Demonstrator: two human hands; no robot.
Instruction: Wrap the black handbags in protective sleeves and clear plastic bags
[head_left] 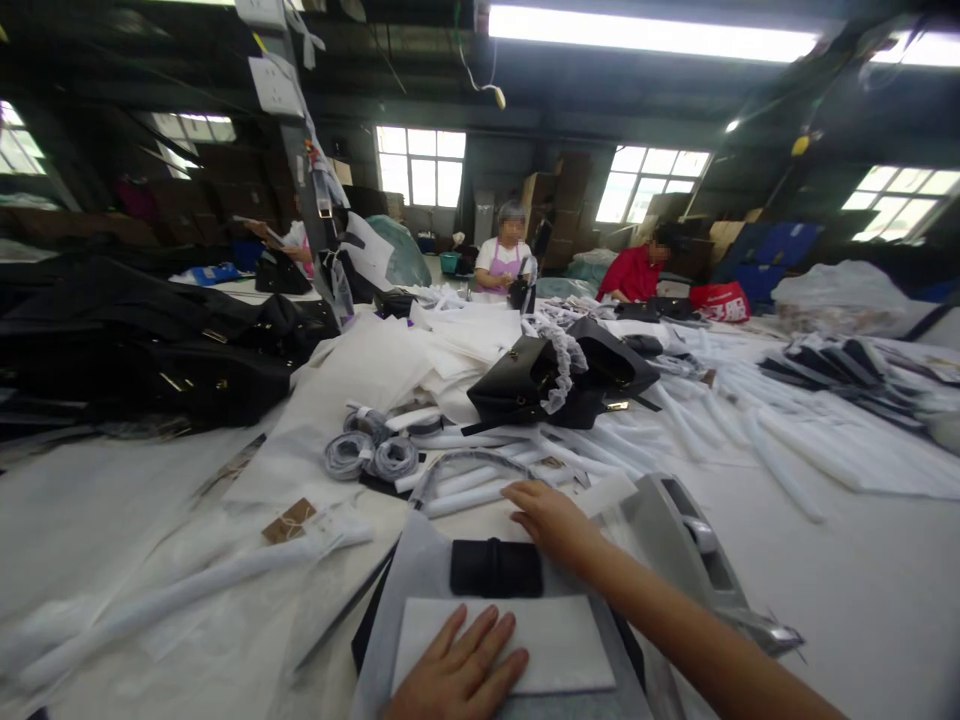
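Note:
In front of me lies a black handbag point(365, 632), mostly covered by a pale translucent sheet point(420, 560). A black closure tab point(495, 568) shows on top of the sheet. Below the tab is a white rectangular foam sheet point(559, 640), with my left hand point(469, 670) flat on it, fingers spread. My right hand point(555, 525) reaches across to the bag's top edge, its fingers stretched out near the plastic-wrapped handle point(480, 458). Whether those fingers touch the handle I cannot tell. Nothing is visibly held in either hand.
A grey tape dispenser point(694, 560) stands close to my right forearm. Beyond the bag are coiled wrapped straps point(371, 445), white foam tubes point(472, 490) and another black handbag point(562, 375). Black bags point(150, 350) are piled at left. Several people work across the table.

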